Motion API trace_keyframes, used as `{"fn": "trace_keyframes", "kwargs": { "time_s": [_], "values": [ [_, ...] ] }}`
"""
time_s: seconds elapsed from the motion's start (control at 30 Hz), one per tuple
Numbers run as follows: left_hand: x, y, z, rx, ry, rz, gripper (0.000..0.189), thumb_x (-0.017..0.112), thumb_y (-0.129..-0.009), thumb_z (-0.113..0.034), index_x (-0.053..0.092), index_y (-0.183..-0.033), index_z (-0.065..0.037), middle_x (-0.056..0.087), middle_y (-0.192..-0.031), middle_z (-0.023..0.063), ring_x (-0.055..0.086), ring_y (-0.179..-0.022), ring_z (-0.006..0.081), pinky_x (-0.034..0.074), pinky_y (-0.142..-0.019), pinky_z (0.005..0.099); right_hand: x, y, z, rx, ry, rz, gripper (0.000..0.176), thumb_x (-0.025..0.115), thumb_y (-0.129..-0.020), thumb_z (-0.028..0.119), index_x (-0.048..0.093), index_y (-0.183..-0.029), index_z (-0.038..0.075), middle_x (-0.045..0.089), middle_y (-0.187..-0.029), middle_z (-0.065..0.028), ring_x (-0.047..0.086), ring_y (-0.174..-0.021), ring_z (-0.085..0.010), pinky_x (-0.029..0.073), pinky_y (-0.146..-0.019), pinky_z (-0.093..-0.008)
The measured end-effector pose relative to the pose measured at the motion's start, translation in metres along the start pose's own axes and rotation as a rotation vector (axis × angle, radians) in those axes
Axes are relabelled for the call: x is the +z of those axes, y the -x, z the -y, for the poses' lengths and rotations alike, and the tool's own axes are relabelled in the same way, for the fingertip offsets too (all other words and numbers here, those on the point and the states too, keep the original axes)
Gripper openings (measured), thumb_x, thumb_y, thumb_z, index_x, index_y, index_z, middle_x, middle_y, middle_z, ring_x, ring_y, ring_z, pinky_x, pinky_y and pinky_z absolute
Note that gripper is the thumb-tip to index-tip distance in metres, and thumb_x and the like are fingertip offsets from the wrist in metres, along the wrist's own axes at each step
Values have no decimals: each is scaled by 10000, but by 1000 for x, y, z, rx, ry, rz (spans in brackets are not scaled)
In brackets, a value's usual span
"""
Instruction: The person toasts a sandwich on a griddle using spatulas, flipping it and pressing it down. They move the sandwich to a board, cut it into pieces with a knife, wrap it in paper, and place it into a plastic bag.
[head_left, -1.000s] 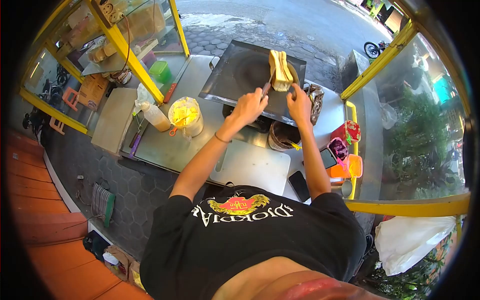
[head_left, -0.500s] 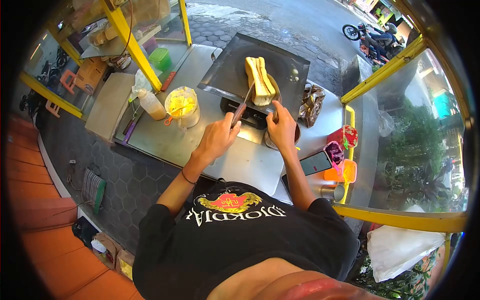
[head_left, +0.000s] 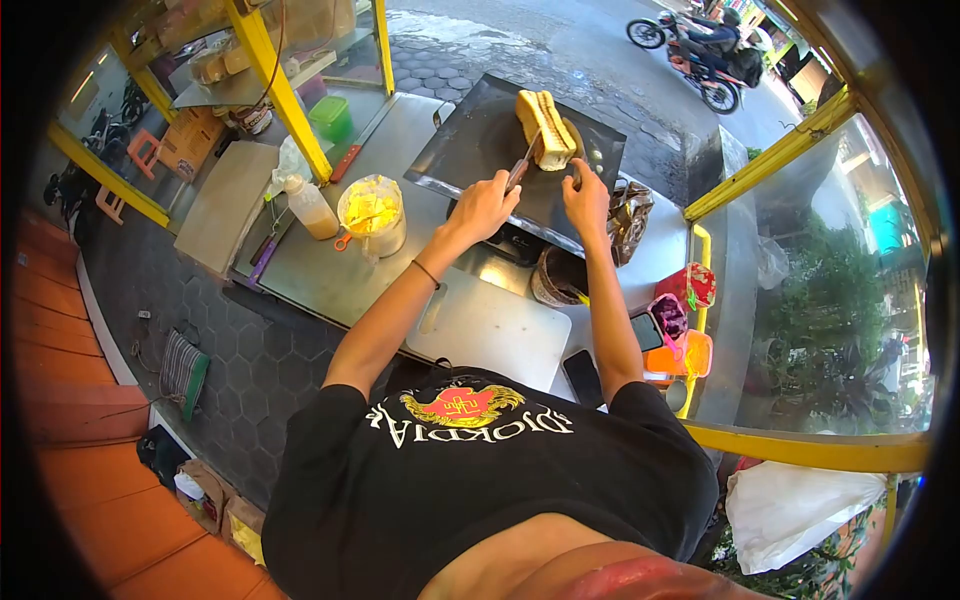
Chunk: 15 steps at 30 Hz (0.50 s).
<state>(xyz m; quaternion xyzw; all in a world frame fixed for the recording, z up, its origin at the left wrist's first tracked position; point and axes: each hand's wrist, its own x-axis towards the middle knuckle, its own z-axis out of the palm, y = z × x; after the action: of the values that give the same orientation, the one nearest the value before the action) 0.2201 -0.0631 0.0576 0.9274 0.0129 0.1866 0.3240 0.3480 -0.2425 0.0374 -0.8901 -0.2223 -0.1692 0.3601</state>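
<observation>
On the black flat griddle (head_left: 465,150), a filled bread sandwich (head_left: 542,118) rests on its side, with brown filling lines showing between pale slices. My left hand (head_left: 483,208) is closed around the wooden handle of a knife-like spatula (head_left: 517,174), its thin blade against the sandwich's left side. My right hand (head_left: 588,202) grips the dark handle of a second spatula (head_left: 574,140), whose broad blade shows along the right side of the bread. The sandwich sits between the two blades. Whether either blade reaches under it is hidden.
Left of the griddle stand a tub of yellow spread (head_left: 372,215), a squeeze bottle (head_left: 312,208) and a red-handled knife (head_left: 346,162). A brown-stained pot (head_left: 556,278), phones (head_left: 582,378) and coloured tubs (head_left: 686,288) lie right. Yellow posts (head_left: 280,90) frame the cart. A motorcycle (head_left: 690,55) passes on the street.
Both hands have moved forward and right, and the sandwich has shifted toward the griddle's far side between the spatulas. The motorcycle has moved left in view.
</observation>
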Motion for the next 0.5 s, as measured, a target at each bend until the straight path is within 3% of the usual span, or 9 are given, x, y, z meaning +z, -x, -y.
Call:
{"fn": "trace_keyframes", "kwargs": {
  "time_s": [0.17,0.3,0.5],
  "values": [
    [18,-15,-7,57,21,92,323,534,-999,-304,487,-967,14,638,-730,284,642,-736,486,506,-665,566,-18,8,-23,18,56,-59,368,651,-873,176,634,-1224,67,673,-900,-186,660,-838,-376,513,-774,-476],
    [20,-11,-13,82,28,103,312,528,-1002,-301,485,-991,8,615,-708,286,613,-712,492,468,-649,559,-29,23,-21,68,78,-43,375,649,-876,172,626,-1230,53,656,-858,-180,656,-811,-368,511,-756,-478],
    [8,-5,-12,58,30,81,304,538,-996,-278,491,-953,19,631,-710,285,630,-707,495,501,-652,564,-24,32,-8,44,59,-69,369,654,-878,166,622,-1226,50,644,-843,-176,653,-795,-364,511,-744,-474]
  ]
}}
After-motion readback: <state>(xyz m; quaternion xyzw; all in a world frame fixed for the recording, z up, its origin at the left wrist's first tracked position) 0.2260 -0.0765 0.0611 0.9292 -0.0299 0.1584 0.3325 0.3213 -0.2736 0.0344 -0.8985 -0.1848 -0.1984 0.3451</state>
